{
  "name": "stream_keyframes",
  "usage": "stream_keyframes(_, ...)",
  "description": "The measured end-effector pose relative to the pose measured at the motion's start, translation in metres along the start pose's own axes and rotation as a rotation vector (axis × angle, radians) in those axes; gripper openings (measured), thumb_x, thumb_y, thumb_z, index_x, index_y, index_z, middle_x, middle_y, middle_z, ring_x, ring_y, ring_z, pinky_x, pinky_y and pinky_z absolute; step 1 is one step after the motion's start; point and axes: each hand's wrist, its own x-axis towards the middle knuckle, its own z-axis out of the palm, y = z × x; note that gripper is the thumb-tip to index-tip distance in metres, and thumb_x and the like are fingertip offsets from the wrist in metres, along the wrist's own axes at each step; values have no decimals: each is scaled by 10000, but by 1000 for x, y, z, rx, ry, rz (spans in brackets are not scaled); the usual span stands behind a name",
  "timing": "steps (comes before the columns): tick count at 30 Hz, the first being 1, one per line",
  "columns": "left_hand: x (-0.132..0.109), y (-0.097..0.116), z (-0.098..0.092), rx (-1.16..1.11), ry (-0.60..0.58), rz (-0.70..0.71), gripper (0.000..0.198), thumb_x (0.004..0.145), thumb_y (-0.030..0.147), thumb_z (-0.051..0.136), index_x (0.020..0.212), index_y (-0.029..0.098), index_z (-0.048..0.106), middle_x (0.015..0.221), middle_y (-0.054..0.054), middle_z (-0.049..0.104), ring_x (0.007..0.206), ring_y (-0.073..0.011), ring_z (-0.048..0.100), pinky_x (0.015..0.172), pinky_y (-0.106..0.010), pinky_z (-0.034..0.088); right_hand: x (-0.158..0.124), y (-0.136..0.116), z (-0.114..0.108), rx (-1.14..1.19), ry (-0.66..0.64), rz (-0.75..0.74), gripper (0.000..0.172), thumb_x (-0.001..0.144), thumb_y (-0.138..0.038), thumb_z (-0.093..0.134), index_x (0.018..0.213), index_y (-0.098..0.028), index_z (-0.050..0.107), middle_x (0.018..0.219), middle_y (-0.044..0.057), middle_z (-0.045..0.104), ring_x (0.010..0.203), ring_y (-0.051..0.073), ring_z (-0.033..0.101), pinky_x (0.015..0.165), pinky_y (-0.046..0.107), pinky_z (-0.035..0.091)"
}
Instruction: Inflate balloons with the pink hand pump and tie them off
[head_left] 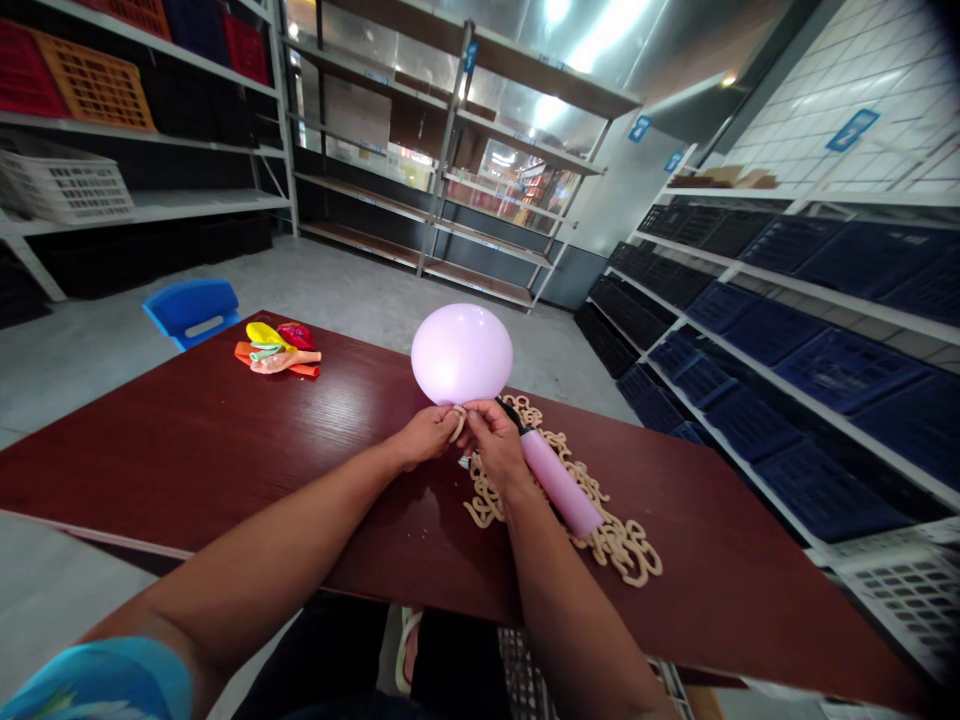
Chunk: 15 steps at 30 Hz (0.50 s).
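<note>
An inflated lilac balloon stands above the table with its neck down between my two hands. My left hand is closed, its fingers pinched at the balloon's neck. A short curved beige cord shows between the fingertips of both hands. My right hand is closed too, thumb and fingers pinching at the cord beside the neck; the exact grip is hidden. Under and beside my right wrist lies a pink balloon pump with a black end. It rests on a pile of curly beige cords.
Several uninflated balloons in yellow, red, orange and green lie at the far left of the dark red table. A blue chair stands behind that corner. Shelves with blue crates line the right; metal racks stand at the back.
</note>
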Motion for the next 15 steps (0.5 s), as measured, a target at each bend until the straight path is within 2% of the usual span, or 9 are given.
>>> stream_keyframes(5, -6, 11, 0, -113, -101, -52, 379, 823, 481, 402, 657, 145, 455, 541, 11, 443, 370, -36, 230, 348, -182, 141, 0, -1, -1, -18, -8, -37, 211, 758, -337, 566, 930, -229, 622, 654, -17, 590, 517, 106, 551, 443, 221, 454)
stream_keyframes(9, -8, 16, 0, -172, -91, -80, 365, 811, 480, 430, 673, 142, 457, 590, 1, 469, 383, -27, 218, 359, -177, 118, 0, -3, 0, -4, -24, -32, 227, 739, -338, 585, 930, -221, 623, 697, -7, 610, 549, 109, 557, 489, 238, 472)
stream_keyframes(15, -8, 16, -1, -208, -68, -108, 383, 793, 517, 459, 701, 145, 450, 574, 14, 440, 380, -21, 174, 365, -189, 93, -1, -2, -1, -74, -3, 6, 188, 757, -361, 556, 862, -206, 564, 629, -21, 588, 560, 121, 557, 534, 252, 471)
